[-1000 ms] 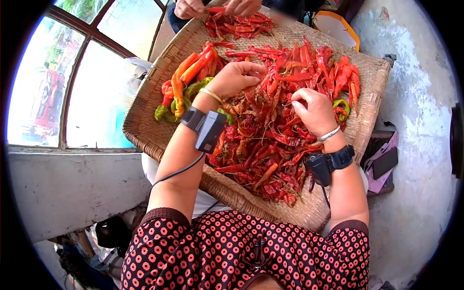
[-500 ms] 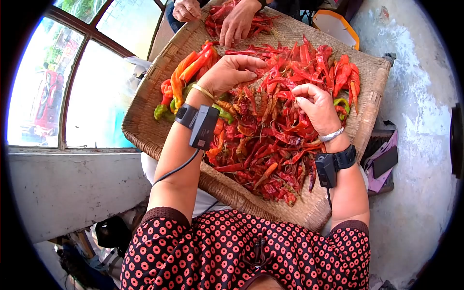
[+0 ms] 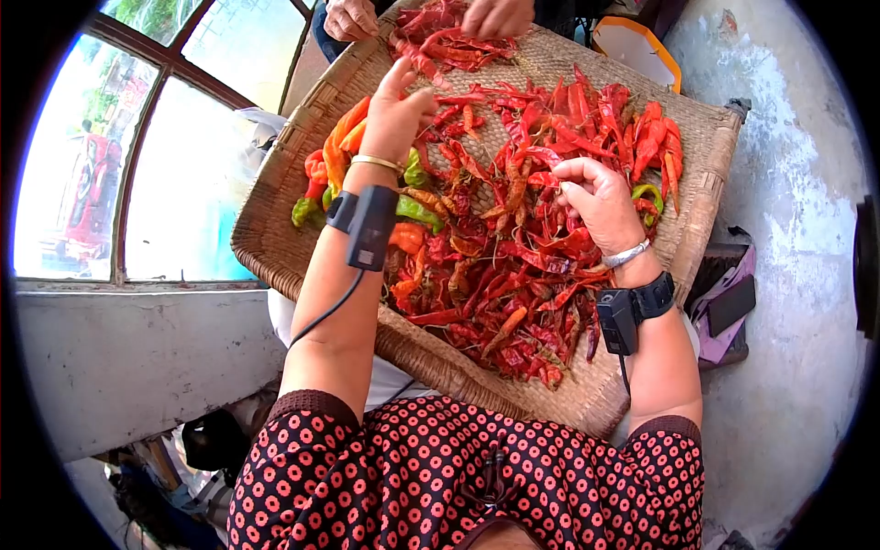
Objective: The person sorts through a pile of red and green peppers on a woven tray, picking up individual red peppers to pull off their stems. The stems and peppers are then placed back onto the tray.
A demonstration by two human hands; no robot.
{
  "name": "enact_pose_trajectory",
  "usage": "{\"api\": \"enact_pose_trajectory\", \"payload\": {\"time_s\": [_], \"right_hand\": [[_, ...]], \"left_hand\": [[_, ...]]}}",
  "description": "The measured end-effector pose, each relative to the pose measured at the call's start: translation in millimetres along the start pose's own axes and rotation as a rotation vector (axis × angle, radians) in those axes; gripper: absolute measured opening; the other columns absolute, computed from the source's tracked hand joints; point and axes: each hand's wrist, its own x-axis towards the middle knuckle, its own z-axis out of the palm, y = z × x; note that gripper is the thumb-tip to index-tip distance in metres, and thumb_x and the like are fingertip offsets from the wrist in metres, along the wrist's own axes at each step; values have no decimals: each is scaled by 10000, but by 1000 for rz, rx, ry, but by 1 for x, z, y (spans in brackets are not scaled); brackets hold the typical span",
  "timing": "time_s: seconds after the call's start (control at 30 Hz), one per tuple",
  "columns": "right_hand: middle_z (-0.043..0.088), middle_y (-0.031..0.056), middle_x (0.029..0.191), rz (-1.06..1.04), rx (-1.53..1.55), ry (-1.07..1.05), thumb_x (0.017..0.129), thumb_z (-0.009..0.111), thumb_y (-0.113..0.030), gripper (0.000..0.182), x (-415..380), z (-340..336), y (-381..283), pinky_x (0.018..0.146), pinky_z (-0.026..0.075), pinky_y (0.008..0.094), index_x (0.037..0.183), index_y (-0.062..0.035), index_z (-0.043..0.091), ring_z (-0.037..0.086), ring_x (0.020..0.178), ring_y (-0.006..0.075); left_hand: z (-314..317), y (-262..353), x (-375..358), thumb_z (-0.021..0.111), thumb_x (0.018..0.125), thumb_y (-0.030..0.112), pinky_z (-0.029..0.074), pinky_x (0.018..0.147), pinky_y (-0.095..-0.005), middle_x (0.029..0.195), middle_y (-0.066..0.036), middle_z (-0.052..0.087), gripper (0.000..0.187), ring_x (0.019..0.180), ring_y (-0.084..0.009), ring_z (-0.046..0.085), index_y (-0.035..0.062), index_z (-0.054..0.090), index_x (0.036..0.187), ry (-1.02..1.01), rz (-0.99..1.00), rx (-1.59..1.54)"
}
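Note:
My left hand (image 3: pixel 401 119) is over the upper left of a woven basket (image 3: pixel 710 197), its thumb and fingers apart beside a long red chili pepper (image 3: pixel 423 66). Over the right part of the pile, my right hand (image 3: pixel 598 200) pinches thumb and forefinger together at the end of a small red chili (image 3: pixel 543 179). Beneath both hands spreads a heap of wrinkled, drying red chilies (image 3: pixel 477 293). Fresher orange peppers (image 3: pixel 346 137) and green peppers (image 3: pixel 417 211) lie along the left side, close to my left wrist.
At the basket's far end another person's hands (image 3: pixel 498 16) work over a smaller pile of red chilies (image 3: pixel 458 50). A window (image 3: pixel 183 165) is on the left above a white ledge (image 3: pixel 147 357). An orange-rimmed container (image 3: pixel 637 55) and a pink bag (image 3: pixel 729 302) stand beyond the basket.
My left hand has moved from the middle of the pile up and left toward the far pile. My right hand stays in place. The other person's one hand has shifted away and to the right.

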Motion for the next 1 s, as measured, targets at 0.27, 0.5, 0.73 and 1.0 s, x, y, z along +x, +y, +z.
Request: {"api": "enact_pose_trajectory", "payload": {"time_s": [0.27,0.5,0.73,1.0], "right_hand": [[615,15,851,-18,0,3,796,538,-8,165,1,1,3,645,454,196,943,3,614,547,731,58],[616,11,835,-10,-12,1,800,531,-13,164,0,1,0,629,450,195,943,4,610,552,701,56],[613,10,832,3,-2,0,802,527,-15,173,0,0,1,623,447,192,956,1,605,552,696,57],[610,-3,793,-18,38,107,803,523,-6,166,2,4,1,601,458,191,945,-4,609,559,671,52]], "left_hand": [[-6,-25,-16,605,669,2,465,834,-344,988,-123,616,302,931,-265,580,70,644,960,-850,343,1407],[-6,-17,-3,629,691,18,482,717,-284,859,-68,634,250,782,-214,595,67,649,936,-921,361,1292],[-1,23,-4,608,835,95,467,553,-196,746,8,610,139,655,-63,567,5,627,939,-475,-260,770],[0,-20,1,667,746,164,491,676,-334,934,-148,632,334,803,-210,616,12,588,1033,-295,218,1017]]}}
